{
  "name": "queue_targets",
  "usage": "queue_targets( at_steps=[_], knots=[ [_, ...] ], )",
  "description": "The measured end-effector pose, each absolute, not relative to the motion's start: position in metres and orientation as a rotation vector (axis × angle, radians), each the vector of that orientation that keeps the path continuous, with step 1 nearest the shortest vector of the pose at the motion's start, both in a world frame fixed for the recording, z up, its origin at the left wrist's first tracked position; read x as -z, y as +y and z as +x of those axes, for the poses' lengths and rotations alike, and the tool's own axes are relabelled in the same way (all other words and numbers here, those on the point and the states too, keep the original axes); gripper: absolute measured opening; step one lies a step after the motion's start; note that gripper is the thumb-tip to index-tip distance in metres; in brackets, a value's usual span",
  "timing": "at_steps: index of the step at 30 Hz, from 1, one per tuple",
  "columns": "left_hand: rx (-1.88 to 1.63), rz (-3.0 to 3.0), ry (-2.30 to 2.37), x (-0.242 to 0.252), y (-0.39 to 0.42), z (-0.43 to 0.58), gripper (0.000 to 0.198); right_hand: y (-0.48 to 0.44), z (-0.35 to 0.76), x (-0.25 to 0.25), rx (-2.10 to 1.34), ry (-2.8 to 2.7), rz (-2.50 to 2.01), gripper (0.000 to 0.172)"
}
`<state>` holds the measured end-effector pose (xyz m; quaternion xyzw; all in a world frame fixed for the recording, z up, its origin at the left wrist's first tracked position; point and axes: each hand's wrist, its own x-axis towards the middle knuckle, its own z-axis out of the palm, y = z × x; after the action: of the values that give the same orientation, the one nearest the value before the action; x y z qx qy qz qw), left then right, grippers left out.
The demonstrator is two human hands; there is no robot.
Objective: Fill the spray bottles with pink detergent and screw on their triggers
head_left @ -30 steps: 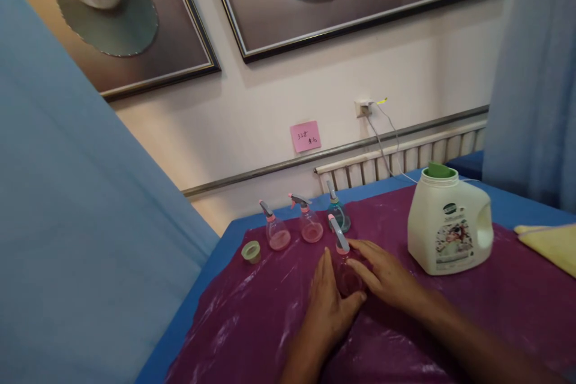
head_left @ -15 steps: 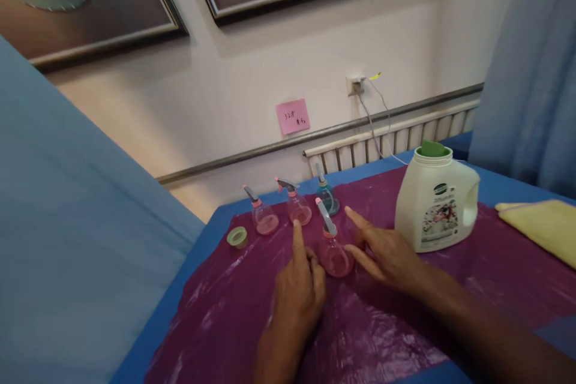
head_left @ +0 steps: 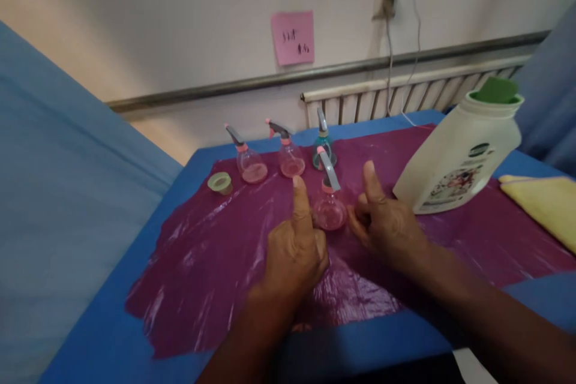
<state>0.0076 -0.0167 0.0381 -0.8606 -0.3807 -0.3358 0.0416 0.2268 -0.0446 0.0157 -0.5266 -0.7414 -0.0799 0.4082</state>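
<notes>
A small clear spray bottle (head_left: 330,213) with pink liquid and a grey-and-pink trigger head stands upright between my hands. On its left side, my left hand (head_left: 294,246) has one finger stretched out and the others curled by the bottle. To the right, my right hand (head_left: 390,225) has one finger raised and another digit pointing close to the bottle; contact is unclear. Behind stand two more clear bottles with pink liquid, the left spray bottle (head_left: 252,168) and the middle spray bottle (head_left: 291,161), and a blue spray bottle (head_left: 324,156).
A small greenish cup (head_left: 220,183) sits at the left. On the right are a large cream jug (head_left: 459,156) with a green top and a yellow cloth (head_left: 542,201). Purple plastic sheeting (head_left: 216,264) covers the blue table. A blue curtain (head_left: 67,192) hangs at left.
The view has tilted down and moved closer. My right hand's raised finger now points more upright. The bottles keep their places relative to one another.
</notes>
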Motion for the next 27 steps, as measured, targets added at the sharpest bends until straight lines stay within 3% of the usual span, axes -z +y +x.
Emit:
queue_targets(
  at_steps=[4, 15, 20, 27],
  knots=[
    [1.048, -2.641, -1.228, -0.037, -0.018, 0.012, 0.105, -0.048, 0.23, -0.018, 0.18, -1.858, -1.335, 0.108],
    [0.882, -2.698, -1.319, -0.029, -0.01, 0.009, 0.106, -0.042, 0.234, -0.011, -0.055, -1.772, -1.384, 0.089],
    [0.823, -2.731, -1.461, -0.019, -0.003, 0.006, 0.109, -0.038, 0.236, -0.005, 0.075, -1.835, -1.447, 0.101],
    [0.825, -2.715, -1.438, -0.017, -0.002, 0.001, 0.103, -0.033, 0.229, -0.003, 0.197, -1.954, -1.443, 0.097]
  ],
)
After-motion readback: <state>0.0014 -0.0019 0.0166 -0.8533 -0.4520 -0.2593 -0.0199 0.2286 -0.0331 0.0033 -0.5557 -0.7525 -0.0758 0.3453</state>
